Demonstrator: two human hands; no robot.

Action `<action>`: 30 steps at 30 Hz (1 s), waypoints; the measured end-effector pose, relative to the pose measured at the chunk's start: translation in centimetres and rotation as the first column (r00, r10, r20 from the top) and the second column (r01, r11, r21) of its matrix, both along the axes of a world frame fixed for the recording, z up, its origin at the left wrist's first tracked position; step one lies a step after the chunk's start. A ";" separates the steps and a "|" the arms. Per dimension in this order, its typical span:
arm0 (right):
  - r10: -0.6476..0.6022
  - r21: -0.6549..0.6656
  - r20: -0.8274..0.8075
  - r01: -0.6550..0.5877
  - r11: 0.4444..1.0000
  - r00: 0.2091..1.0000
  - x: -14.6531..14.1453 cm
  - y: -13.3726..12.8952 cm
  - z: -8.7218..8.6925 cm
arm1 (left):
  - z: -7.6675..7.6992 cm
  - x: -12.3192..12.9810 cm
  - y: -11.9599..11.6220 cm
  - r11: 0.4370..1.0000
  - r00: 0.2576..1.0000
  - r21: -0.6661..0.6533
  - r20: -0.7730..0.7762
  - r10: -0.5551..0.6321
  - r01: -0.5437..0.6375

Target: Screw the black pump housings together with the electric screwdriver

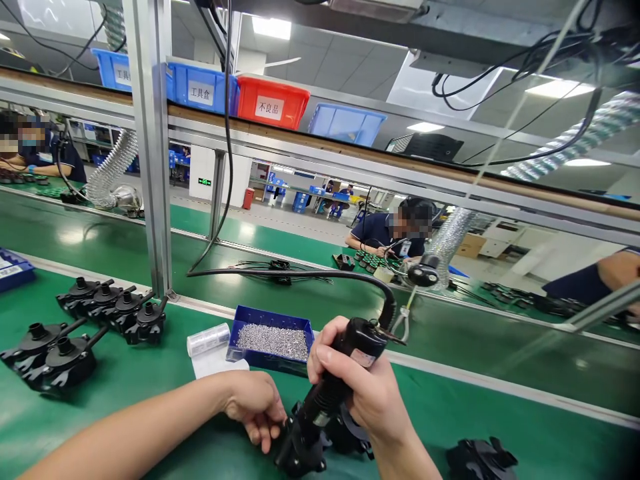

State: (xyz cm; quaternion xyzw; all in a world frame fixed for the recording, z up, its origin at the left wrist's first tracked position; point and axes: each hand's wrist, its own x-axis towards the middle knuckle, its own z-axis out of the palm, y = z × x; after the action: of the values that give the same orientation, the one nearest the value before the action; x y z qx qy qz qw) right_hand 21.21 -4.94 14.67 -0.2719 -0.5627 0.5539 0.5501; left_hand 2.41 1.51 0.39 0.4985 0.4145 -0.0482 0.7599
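My right hand [373, 393] is wrapped round a black corded electric screwdriver [325, 393], held tilted with its lower end down at a black plastic housing [300, 457]. The tip itself is hidden. At the left side of that housing, my left hand [260, 413] has its fingers bent and closed against the edge. Another black housing [350, 433] sits just behind the tool, partly covered by my right hand. Beyond my hands stands a blue tray [270, 363] full of small silver screws [273, 340].
Several black housings [65, 357] with stubby tubes stand on the green mat at left; one more black part [481, 460] lies at lower right. A label roll [209, 340] is beside the tray. The tool's cable [300, 273] loops to a metal post [150, 167]. Co-workers sit opposite.
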 end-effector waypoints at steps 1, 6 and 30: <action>0.011 -0.001 0.006 -0.011 1.000 1.000 -0.1 0.1 -0.1 | 0.2 -0.3 0.1 1.000 1.000 -0.018 0.018 -0.003 0.004; 0.064 -0.005 0.019 -0.064 0.998 0.998 -0.1 0.0 -0.1 | 0.6 -1.0 -0.3 0.997 0.983 -0.058 0.180 -0.037 0.048; 0.079 0.128 -0.003 -0.078 0.989 0.997 -1.1 0.7 -1.1 | -0.2 -0.6 -1.1 0.997 0.994 0.072 0.108 0.024 -0.032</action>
State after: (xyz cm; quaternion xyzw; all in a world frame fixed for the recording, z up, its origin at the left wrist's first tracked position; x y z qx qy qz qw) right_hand 20.08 -4.28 13.60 -0.2116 -0.6051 0.5392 0.5462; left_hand 1.77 0.45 0.22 0.5221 0.3815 0.0046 0.7628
